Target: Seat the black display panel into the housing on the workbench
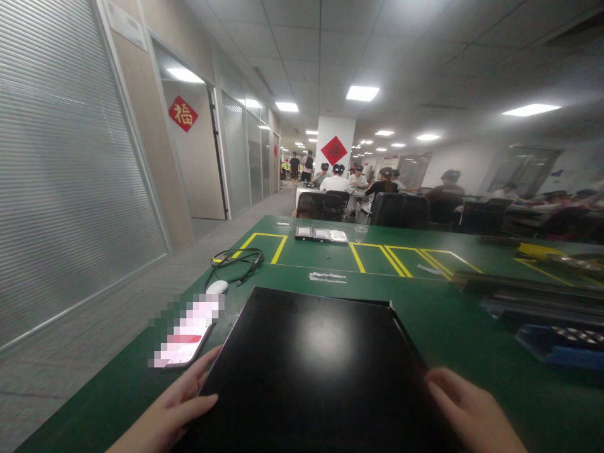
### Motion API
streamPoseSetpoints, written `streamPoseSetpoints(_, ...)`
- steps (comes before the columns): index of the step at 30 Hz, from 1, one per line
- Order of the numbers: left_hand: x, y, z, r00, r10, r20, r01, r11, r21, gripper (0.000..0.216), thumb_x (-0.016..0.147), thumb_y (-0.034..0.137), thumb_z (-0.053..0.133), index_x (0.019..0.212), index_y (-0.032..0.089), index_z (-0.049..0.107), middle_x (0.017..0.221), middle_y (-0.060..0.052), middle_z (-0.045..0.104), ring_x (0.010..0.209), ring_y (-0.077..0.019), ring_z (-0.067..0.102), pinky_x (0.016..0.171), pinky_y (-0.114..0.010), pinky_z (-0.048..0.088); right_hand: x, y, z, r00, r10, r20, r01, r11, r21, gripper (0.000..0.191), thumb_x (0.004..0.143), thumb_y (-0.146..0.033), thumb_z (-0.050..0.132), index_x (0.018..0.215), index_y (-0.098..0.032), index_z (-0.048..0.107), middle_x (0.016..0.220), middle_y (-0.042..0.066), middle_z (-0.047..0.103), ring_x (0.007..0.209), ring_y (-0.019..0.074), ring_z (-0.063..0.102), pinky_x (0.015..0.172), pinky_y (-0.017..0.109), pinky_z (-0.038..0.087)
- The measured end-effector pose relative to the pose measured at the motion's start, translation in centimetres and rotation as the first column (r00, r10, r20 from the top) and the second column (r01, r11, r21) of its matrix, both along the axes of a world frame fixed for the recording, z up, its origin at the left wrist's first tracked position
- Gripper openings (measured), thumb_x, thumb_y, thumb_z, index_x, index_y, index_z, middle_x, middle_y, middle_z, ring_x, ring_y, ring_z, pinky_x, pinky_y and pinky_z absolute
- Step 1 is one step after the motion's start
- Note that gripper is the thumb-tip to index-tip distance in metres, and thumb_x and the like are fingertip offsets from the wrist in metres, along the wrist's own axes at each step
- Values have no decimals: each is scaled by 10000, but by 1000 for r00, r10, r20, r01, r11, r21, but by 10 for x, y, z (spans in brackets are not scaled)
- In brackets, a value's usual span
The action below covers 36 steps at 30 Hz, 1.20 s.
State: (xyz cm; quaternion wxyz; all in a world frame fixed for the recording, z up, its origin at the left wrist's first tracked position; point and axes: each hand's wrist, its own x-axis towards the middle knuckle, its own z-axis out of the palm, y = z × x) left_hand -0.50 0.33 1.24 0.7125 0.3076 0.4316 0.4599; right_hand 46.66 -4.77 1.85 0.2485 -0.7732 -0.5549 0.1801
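1. Black panel near, in the middle, right in front of me, over the green worktop; glare on top. Can't tell whether its near side is resting or lifted.
2. My left hand grips the panel's left edge, thumb on top, fingers wrapping the side.
3. My right hand is curled onto the panel's right edge, gripping it; slightly blurred.
4. Phone just left of the panel, screen lit, partly pixelated. White oval thing at its far end.
5. Coiled black cable beyond that, far left.
6. Far middle: row of boxy metal parts, clear cup just right of them.
7. Yellow tape marks boxes on the far half.
8. Right side: blue thing and dark bars, too blurred to identify.
9. People sit at tables farther off.
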Motion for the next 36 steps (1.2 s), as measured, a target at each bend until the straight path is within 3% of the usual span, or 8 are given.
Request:
streamPoseSetpoints(4, -9, 5, -18, 999, -5, -48, 7, 1000, 26, 894, 632, 351, 878, 1437, 316, 493, 1419, -58, 640, 1265, -426, 578, 894, -468, 584, -3, 0, 1, 1000, 4, 8, -4, 1000, 2, 421, 779, -568, 409, 837, -283, 713, 841, 26, 780, 795, 242, 718, 705, 317, 509)
streamPoseSetpoints(7, -14, 9, -28, 998, 7, -62, -3, 998, 68, 747, 662, 337, 867, 1351, 340, 577, 1414, -19, 646, 1300, -401, 551, 973, -462, 549, -5, 1, 0, 1000, 14, 25, -14, 1000, 22, 414, 779, -555, 413, 835, -277, 715, 861, 36, 783, 810, 248, 717, 726, 327, 513)
streamPoseSetpoints(11, -12, 9, -25, 997, 32, -72, -27, 997, 73, 741, 628, 334, 891, 1312, 335, 607, 1392, -13, 664, 1309, -409, 536, 1011, -479, 529, -6, 0, 2, 1000, 17, 24, -18, 999, 34, 402, 776, -542, 415, 813, -275, 714, 834, 37, 779, 791, 245, 716, 714, 327, 519)
streamPoseSetpoints(17, 3, 0, -4, 992, 80, -94, -76, 996, 45, 854, 596, 333, 906, 1375, 292, 558, 1360, -56, 685, 1305, -439, 526, 1051, -537, 485, -6, -1, 8, 1000, 15, 8, -15, 999, 50, 389, 751, -545, 444, 770, -278, 726, 782, 34, 777, 737, 238, 720, 668, 310, 525)
streamPoseSetpoints(24, 4, -2, 3, 988, 40, -151, -38, 999, 14, 962, 597, 372, 902, 1457, 292, 477, 1417, -76, 631, 1316, -445, 507, 1071, -554, 447, -10, 0, 12, 1000, -13, 9, 12, 999, 52, 393, 737, -546, 443, 766, -275, 726, 799, 36, 780, 758, 242, 724, 687, 315, 531)
streamPoseSetpoints(28, 7, -3, 3, 985, 79, -154, -73, 996, 44, 988, 602, 369, 898, 1480, 280, 454, 1440, -72, 606, 1334, -425, 491, 1063, -501, 471, -9, -1, 9, 1000, -8, 30, 6, 997, 74, 368, 768, -518, 453, 767, -276, 730, 772, 27, 776, 721, 234, 718, 650, 307, 525)
streamPoseSetpoints(33, 1, 3, -4, 982, 20, -188, -19, 1000, 6, 1162, 579, 410, 907, 1560, 280, 298, 1455, -78, 585, 1328, -414, 503, 1050, -474, 488, -9, -3, 4, 999, 12, 35, -14, 998, 66, 347, 800, -501, 465, 799, -275, 729, 765, 12, 769, 730, 223, 712, 650, 297, 515)
streamPoseSetpoints(36, -3, 5, -6, 983, -9, -184, 12, 1000, 15, 1101, 634, 400, 882, 1560, 278, 297, 1474, -73, 565, 1325, -407, 510, 1055, -477, 484, -9, -3, 5, 999, 19, 30, -21, 999, 44, 362, 803, -506, 447, 807, -270, 721, 778, 16, 769, 746, 225, 713, 672, 305, 515)
